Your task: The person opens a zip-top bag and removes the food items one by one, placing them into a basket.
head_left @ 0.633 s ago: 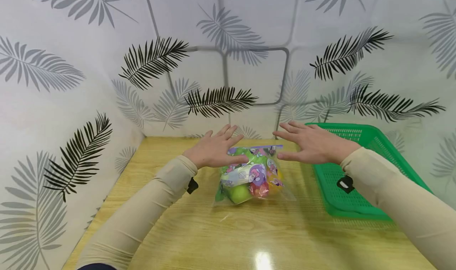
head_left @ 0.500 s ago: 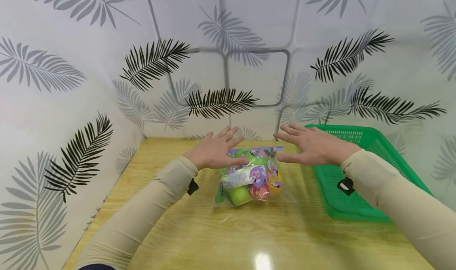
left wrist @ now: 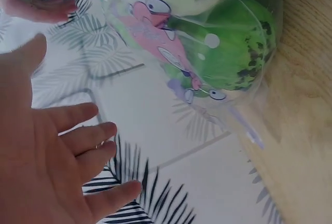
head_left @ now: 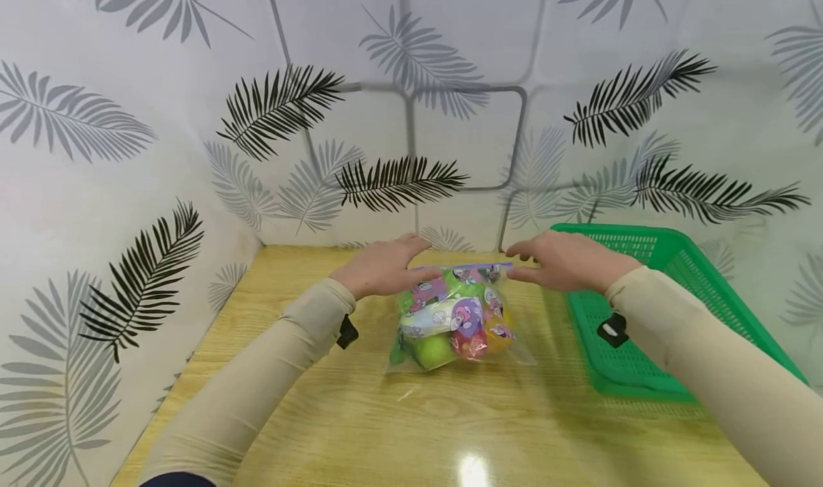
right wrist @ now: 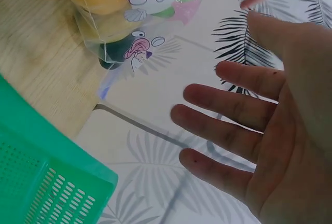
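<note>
A clear zip bag [head_left: 444, 319] printed with pink and purple cartoon figures lies on the wooden table, its purple zip edge at the back. Inside show several fruit-like items in green, red and yellow-orange. My left hand [head_left: 386, 265] hovers above the bag's left back corner, fingers relaxed and apart from it in the left wrist view. On the other side, my right hand [head_left: 569, 262] hangs near the right back corner, palm down and holding nothing. In the right wrist view the right hand's fingers [right wrist: 223, 115] are spread, away from the bag [right wrist: 129, 16].
A green plastic basket [head_left: 643, 387] with slotted walls stands at the right of the table [head_left: 360, 430], partly under my right forearm. A cloth with a leaf pattern [head_left: 463, 137] covers the wall behind and at the left.
Both hands have lowered a little, and their fingers bend downward more than before. The right hand has shifted slightly. The bag and the basket stay where they were.
</note>
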